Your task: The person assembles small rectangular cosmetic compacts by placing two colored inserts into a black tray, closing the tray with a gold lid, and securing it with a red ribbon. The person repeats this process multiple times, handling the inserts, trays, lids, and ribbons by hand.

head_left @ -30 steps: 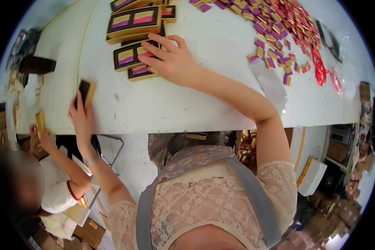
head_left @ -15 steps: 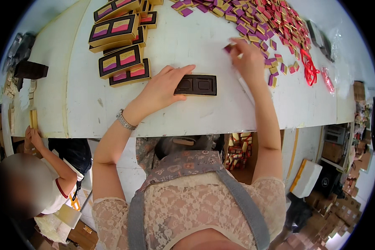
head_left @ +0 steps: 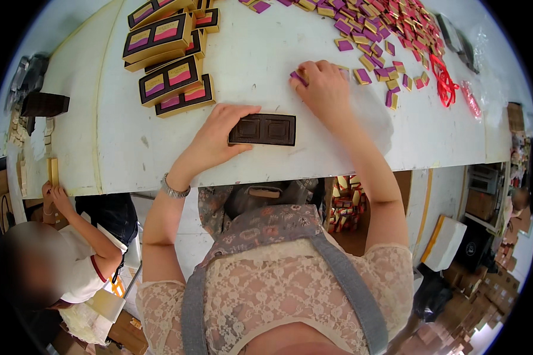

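A gold-edged box with a dark brown two-compartment tray [head_left: 272, 129] lies in front of me, both compartments bare. Its left end is gripped between the thumb and fingers of my left hand [head_left: 214, 137]. To the upper right of the box, my right hand [head_left: 324, 89] pinches a small purple-and-gold wrapped square [head_left: 300, 77] just above the table. Loose purple-and-gold squares [head_left: 362, 76] are scattered to the right of that hand. Stacked filled boxes [head_left: 170, 80], each showing a purple and a pink square in dark trays, stand left of my left hand.
A large heap of red and purple squares [head_left: 405, 26] covers the far right of the white table [head_left: 243, 59]. Red ribbon [head_left: 442, 83] and a pink packet [head_left: 471, 99] lie beside it. At lower left, a co-worker's hands [head_left: 54, 194] hold a gold strip.
My right hand has moved left and nearer the box with the wrapped square in its fingers. The held box now appears slightly lower and further left in view.
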Action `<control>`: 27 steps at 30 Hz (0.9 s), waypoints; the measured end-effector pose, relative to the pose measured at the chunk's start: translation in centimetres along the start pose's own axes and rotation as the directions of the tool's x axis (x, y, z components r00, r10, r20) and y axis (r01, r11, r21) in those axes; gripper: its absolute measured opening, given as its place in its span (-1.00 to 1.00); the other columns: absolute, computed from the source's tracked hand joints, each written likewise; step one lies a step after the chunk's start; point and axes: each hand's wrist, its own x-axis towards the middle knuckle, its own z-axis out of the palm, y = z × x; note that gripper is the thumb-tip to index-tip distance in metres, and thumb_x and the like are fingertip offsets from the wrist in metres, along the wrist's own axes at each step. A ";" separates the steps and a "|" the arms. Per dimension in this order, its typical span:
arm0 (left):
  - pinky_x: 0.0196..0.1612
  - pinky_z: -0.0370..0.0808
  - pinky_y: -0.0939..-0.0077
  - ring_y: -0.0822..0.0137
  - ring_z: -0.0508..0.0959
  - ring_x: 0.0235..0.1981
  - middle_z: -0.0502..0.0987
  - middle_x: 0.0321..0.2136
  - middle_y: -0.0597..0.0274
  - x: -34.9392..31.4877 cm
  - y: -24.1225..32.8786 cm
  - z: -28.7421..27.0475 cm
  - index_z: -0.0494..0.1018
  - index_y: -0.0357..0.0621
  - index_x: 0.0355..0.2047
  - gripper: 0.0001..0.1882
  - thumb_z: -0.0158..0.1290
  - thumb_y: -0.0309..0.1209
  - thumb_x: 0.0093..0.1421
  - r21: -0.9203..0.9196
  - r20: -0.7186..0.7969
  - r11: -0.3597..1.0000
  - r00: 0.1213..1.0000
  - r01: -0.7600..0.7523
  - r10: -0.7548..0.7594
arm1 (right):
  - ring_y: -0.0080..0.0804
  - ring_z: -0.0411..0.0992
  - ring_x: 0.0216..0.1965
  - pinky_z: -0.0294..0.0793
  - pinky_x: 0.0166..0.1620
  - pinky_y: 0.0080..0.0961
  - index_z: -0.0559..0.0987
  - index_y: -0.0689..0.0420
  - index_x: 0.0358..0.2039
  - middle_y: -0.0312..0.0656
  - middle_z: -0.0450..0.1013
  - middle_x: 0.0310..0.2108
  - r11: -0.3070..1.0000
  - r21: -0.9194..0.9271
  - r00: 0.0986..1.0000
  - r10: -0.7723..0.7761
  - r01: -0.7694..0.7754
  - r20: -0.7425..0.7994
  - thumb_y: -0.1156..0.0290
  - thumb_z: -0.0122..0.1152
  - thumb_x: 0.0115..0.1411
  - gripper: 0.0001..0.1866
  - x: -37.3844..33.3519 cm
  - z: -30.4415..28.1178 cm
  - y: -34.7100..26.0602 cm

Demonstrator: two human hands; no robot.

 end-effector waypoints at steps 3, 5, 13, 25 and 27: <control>0.12 0.35 0.37 0.18 0.38 0.03 0.38 0.05 0.16 0.4 1.0 0.4 0.15 -0.05 0.26 -0.05 0.35 -0.53 -0.17 -0.072 -0.113 0.995 0.990 0.071 -0.079 | -0.23 0.46 -0.28 0.43 -0.20 -0.30 0.61 0.01 -0.39 -0.25 0.49 -0.40 0.969 0.235 0.995 -0.086 0.071 0.054 0.33 0.35 -0.04 -0.83 0.0 -0.1 -0.7; 0.12 0.37 0.35 0.18 0.40 0.04 0.36 0.07 0.13 0.7 0.9 0.5 0.07 -0.04 0.29 0.02 0.36 -0.52 -0.19 -0.088 -0.143 0.985 0.977 0.148 -0.160 | -0.24 0.47 -0.22 0.45 -0.13 -0.30 0.62 0.00 -0.29 -0.25 0.51 -0.36 0.863 0.488 0.982 -0.178 0.129 0.056 0.39 0.37 -0.03 -0.77 0.2 -2.6 -1.6; -0.08 0.54 0.30 0.02 0.41 0.07 0.24 0.18 -0.05 1.6 0.6 3.7 0.17 -0.20 0.21 -0.11 0.35 -0.45 -0.14 0.190 -0.298 0.982 0.952 -0.013 0.070 | -0.08 0.17 0.27 0.17 0.26 -0.18 0.34 0.37 0.13 0.09 0.26 0.19 0.823 0.385 0.828 -0.520 0.419 0.211 -0.03 0.12 0.14 -0.25 -5.5 -3.8 -4.3; 0.06 0.44 0.28 0.05 0.41 0.08 0.38 0.13 0.09 3.5 1.9 3.1 0.50 -0.10 -0.04 -0.51 0.28 -0.47 -0.06 0.424 -0.224 0.905 0.962 -0.046 0.153 | -0.15 0.43 -0.04 0.49 -0.08 -0.31 0.54 0.13 -0.10 -0.10 0.51 -0.11 0.832 -0.555 0.966 -0.135 -0.010 -0.220 0.59 0.13 -0.07 -0.57 6.6 -5.8 24.9; 0.07 0.43 0.28 0.05 0.41 0.08 0.38 0.13 0.10 3.3 1.3 2.9 0.49 -0.08 -0.02 -0.48 0.29 -0.47 -0.07 0.370 -0.256 0.927 0.953 -0.058 0.162 | -0.13 0.44 -0.06 0.47 -0.06 -0.27 0.54 -0.01 -0.03 -0.13 0.53 -0.18 0.866 -0.498 0.997 -0.064 0.032 -0.046 0.45 0.15 0.07 -0.61 4.1 -5.5 34.2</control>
